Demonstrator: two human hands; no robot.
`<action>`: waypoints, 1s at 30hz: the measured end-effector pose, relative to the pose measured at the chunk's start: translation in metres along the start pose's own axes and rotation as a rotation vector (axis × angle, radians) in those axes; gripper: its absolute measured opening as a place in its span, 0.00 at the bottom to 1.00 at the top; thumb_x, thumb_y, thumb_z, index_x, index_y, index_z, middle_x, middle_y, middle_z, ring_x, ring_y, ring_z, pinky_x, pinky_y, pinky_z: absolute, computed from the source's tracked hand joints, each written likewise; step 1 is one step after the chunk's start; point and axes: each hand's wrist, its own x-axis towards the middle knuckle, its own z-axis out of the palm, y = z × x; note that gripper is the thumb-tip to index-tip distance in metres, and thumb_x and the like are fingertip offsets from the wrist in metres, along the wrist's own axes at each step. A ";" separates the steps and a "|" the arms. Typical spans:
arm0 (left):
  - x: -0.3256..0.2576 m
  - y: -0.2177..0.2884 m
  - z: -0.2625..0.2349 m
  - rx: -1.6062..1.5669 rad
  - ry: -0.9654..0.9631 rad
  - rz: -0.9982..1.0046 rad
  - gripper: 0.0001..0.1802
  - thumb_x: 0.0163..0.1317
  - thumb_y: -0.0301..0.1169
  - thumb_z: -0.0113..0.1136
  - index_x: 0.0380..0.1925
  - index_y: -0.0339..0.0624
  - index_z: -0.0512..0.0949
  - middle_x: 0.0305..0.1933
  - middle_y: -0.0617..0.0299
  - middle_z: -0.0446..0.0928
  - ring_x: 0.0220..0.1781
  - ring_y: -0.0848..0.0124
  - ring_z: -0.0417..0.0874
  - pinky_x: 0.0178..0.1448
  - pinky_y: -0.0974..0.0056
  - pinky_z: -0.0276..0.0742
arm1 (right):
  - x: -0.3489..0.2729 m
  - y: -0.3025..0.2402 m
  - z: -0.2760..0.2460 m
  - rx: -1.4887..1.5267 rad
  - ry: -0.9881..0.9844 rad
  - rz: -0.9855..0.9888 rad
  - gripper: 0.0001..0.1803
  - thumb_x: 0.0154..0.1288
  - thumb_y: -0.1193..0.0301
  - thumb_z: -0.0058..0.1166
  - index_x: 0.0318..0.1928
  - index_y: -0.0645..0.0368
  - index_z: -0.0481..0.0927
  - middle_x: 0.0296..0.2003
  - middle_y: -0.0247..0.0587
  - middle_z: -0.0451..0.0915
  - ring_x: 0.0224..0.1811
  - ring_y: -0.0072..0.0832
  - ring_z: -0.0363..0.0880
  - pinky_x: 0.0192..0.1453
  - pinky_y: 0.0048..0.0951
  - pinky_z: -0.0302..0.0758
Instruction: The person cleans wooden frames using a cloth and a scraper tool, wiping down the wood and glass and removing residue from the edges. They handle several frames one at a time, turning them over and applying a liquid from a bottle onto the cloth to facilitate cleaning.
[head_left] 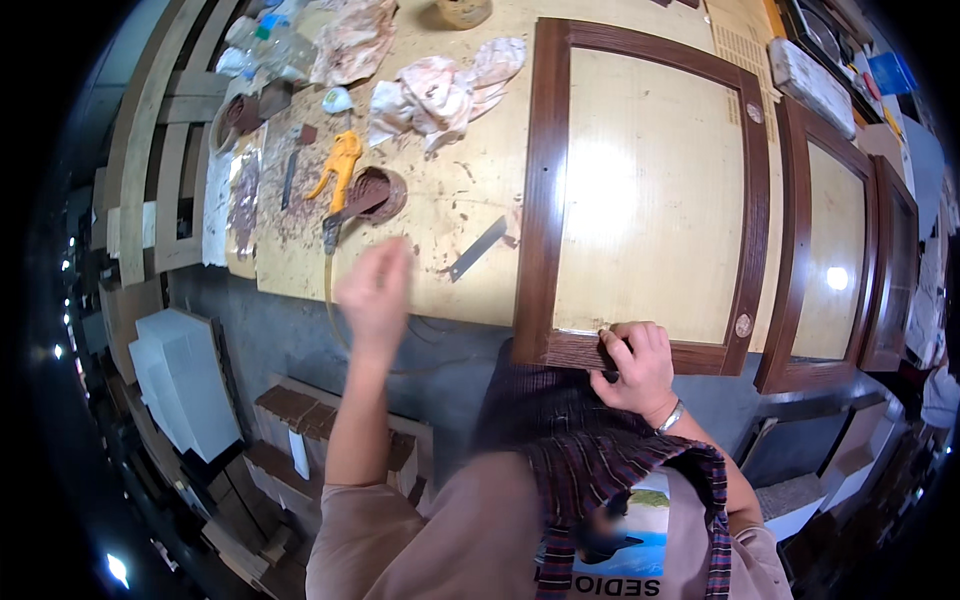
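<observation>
Head view: a person works over a table (470, 200) with framed wooden doors laid along it.
Step in hand: as I read it, touching up the near rail of the near door (645, 190), probably filling or rubbing its brown frame.
Right hand (635, 365): curled shut on that door's bottom rail near its lower middle, fingers pressing something small and dark that I cannot make out.
Left hand (375, 290): open and empty, fingers loosely spread, blurred, hanging above the table edge left of the door.
Door: lies flat, its bottom rail at the table edge nearest the person.
Next move calls for: judging by the reach, the left hand needs something from the clutter left of the door; the right must keep steady pressure along the narrow rail.
Doors: three, the second (825, 240) and third (895, 270) to the right of the first.
Orange gun (340, 170): one, left of the door.
Round dish (385, 190) of brown paste: one, beside the gun.
Blade (478, 247): one, just left of the door.
Rags (440, 90): two heaps, beyond the gun.
</observation>
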 end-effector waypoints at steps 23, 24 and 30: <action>0.165 -0.235 -0.049 0.482 -0.090 -0.348 0.13 0.55 0.28 0.66 0.42 0.43 0.84 0.37 0.50 0.86 0.42 0.52 0.87 0.46 0.52 0.79 | -0.001 -0.002 0.003 -0.064 0.022 -0.033 0.29 0.41 0.61 0.67 0.47 0.57 0.80 0.39 0.40 0.74 0.41 0.41 0.73 0.46 0.41 0.69; 0.163 -0.233 -0.050 0.470 -0.070 -0.315 0.14 0.54 0.28 0.68 0.43 0.42 0.84 0.33 0.52 0.84 0.38 0.57 0.86 0.46 0.56 0.79 | 0.000 -0.003 0.002 -0.065 0.028 -0.032 0.28 0.41 0.61 0.67 0.47 0.57 0.80 0.39 0.40 0.74 0.41 0.41 0.73 0.46 0.41 0.69; 0.114 -0.160 -0.063 -0.191 0.053 -0.236 0.08 0.70 0.26 0.59 0.46 0.35 0.81 0.36 0.66 0.79 0.37 0.75 0.77 0.45 0.69 0.73 | 0.005 -0.003 0.000 0.018 -0.005 0.023 0.28 0.40 0.62 0.68 0.45 0.56 0.79 0.39 0.42 0.74 0.42 0.43 0.73 0.47 0.43 0.70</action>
